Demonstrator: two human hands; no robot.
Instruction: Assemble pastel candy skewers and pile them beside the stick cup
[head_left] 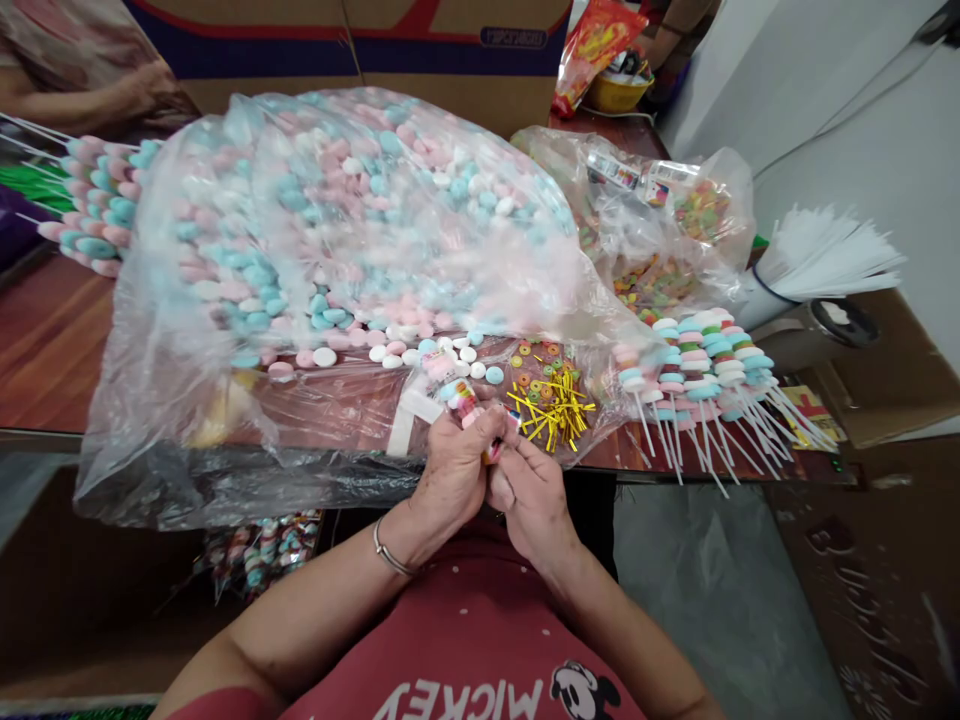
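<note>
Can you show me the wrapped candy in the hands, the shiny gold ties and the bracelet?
Wrapped candy (460,391): head view, on its uncovered upper part.
Gold ties (559,408): head view, middle of the pile.
Bracelet (382,550): head view, on its band.

A candy bag (360,220) lies across the table (45,350), between the left candy skewers (105,205) and the right candy skewers (697,360). Twist ties (556,408) lie toward the near edge, left of the right candy skewers; behind those, sticks (832,250) stand in a container (761,300).
</note>
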